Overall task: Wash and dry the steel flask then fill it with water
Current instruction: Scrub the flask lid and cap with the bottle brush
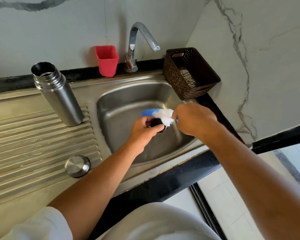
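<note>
The steel flask [58, 95] stands upright and uncapped on the ribbed drainboard [33, 141], left of the sink basin [128, 104]. Its round steel cap [77, 165] lies on the drainboard nearer to me. Over the basin my left hand [144, 131] grips a small black stopper [157, 123]. My right hand [194, 119] holds a brush with white bristles [164, 116] and a blue head [148, 112], its bristles against the stopper. The brush handle is hidden inside my right hand.
A chrome tap [139, 42] arches over the basin with no water running. A red cup [107, 60] stands behind the sink at the wall. A brown woven basket [189, 73] with a cloth inside sits at the back right corner. The black counter edge [163, 184] runs in front.
</note>
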